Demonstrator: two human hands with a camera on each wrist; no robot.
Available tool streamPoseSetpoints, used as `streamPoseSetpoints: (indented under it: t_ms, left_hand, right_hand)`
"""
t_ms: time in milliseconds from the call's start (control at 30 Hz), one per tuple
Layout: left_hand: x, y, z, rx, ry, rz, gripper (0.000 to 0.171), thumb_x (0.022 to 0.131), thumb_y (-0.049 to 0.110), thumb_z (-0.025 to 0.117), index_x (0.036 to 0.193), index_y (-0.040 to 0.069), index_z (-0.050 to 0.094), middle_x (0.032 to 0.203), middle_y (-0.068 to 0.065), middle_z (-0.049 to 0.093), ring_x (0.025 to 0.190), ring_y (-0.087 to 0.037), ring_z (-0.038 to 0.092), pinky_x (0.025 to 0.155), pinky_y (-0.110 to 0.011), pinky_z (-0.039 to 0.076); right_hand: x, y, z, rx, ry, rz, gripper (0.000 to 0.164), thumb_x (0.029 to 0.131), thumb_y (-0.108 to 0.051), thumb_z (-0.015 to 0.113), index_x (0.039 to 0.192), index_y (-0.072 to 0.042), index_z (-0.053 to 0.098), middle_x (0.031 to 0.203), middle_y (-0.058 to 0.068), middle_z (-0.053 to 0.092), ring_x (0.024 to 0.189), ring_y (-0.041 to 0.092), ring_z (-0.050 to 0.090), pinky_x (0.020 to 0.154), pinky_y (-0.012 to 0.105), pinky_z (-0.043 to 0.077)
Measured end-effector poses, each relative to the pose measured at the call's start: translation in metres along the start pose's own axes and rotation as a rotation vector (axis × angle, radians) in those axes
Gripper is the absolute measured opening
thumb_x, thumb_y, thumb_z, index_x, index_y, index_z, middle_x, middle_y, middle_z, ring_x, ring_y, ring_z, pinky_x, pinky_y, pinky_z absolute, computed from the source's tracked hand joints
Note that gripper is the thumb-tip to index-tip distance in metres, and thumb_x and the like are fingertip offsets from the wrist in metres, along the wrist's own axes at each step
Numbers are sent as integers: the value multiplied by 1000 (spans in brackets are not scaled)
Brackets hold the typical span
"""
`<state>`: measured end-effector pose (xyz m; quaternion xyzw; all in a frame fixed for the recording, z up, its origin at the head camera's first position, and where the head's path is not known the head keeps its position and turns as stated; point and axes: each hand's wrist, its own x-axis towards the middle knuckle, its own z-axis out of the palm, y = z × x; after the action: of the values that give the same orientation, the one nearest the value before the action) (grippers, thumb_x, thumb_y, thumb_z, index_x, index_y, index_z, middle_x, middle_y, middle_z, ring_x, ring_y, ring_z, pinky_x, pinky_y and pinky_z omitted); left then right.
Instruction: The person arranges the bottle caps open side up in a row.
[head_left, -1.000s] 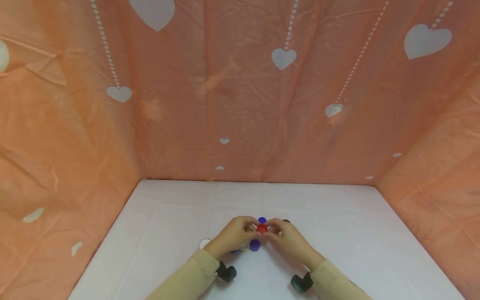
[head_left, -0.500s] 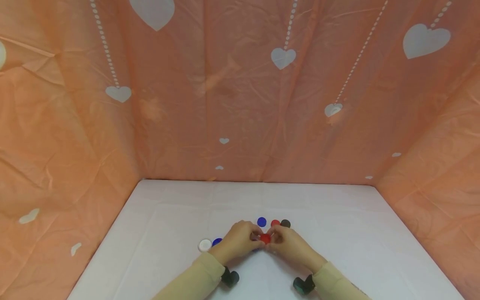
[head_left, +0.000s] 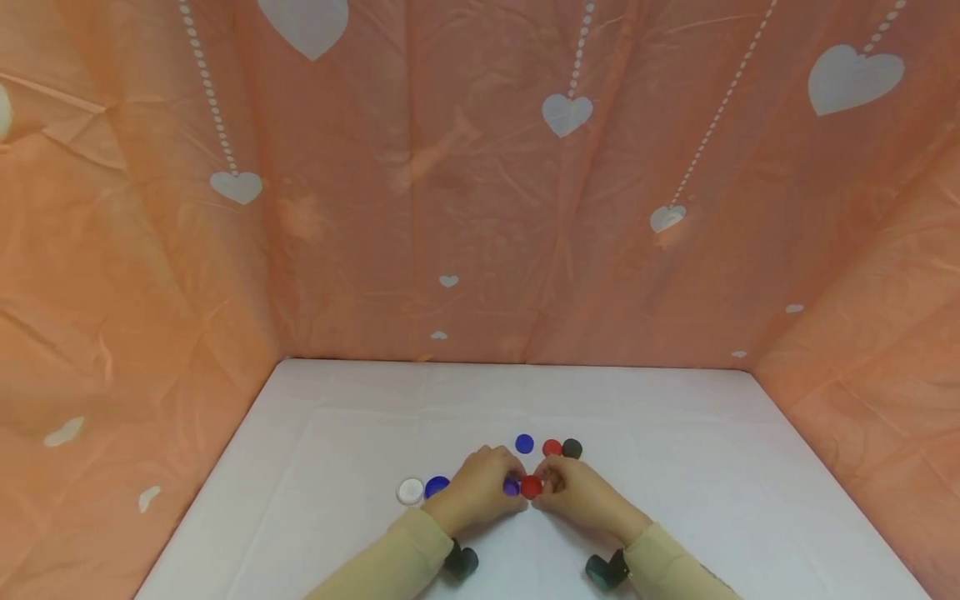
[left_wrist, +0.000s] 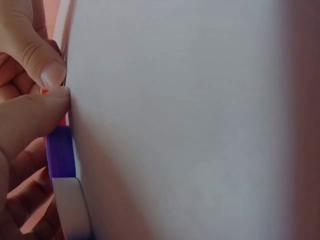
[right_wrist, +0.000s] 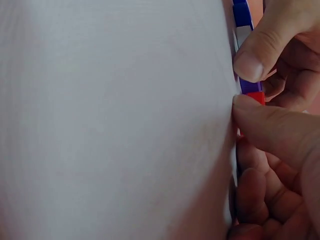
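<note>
A red bottle cap lies at the right end of a row of caps on the white table. My right hand pinches it with thumb and fingers from the right. From the left, my left hand pinches the same cap, its thumb covering part of the red edge. Against its left side sits a purple cap, partly between the left fingers. Beside the purple one is a white cap, hidden by the left hand in the head view. Further left are a blue cap and a white cap.
Behind the hands are another blue cap, a second red cap and a black cap. Dark wrist cameras hang below both sleeves. Orange cloth walls with pale hearts enclose the table.
Both hands have brought the red cap nearer the body and slightly right, down beside the purple cap. The rear red cap and the left blue cap have come into fuller view.
</note>
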<state>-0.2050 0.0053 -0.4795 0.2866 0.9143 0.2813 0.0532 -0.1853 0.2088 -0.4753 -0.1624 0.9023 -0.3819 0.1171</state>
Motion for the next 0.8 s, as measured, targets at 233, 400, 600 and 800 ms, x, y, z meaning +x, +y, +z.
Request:
streamPoseSetpoints:
  t_ms: [233, 400, 600, 800]
  left_hand:
    - [-1, 5, 2, 20, 0, -56, 32, 73, 32, 84, 98, 17, 71, 89, 10, 60, 87, -12, 51, 78, -31, 43]
    - [-1, 10, 2, 52, -2, -70, 33, 73, 32, 84, 99, 17, 71, 91, 9, 62, 87, -13, 53, 78, -33, 44]
    - [0, 9, 2, 17, -3, -90, 33, 74, 31, 84, 100, 16, 71, 90, 9, 62, 87, -13, 53, 77, -32, 44]
    - [-1, 10, 1, 56, 9, -78, 32, 74, 33, 84, 99, 17, 71, 90, 8, 62, 85, -13, 52, 78, -33, 43]
  right_hand:
    - [-1, 0, 1, 57, -17, 31, 24, 81, -13, 76, 102, -15, 63, 77, -3, 58, 70, 15, 53, 62, 28, 45]
    - [-1, 3, 1, 64, -13, 15, 26, 80, -16, 78, 102, -13, 64, 75, -3, 58, 68, 15, 53, 61, 28, 44]
    - [0, 5, 1, 72, -10, 20, 26, 81, -16, 78, 102, -14, 64, 76, -3, 58, 68, 15, 53, 60, 27, 44]
    - [-1, 4, 1, 66, -6, 18, 25, 80, -16, 77, 102, -15, 64, 77, -3, 57, 69, 15, 53, 60, 28, 43]
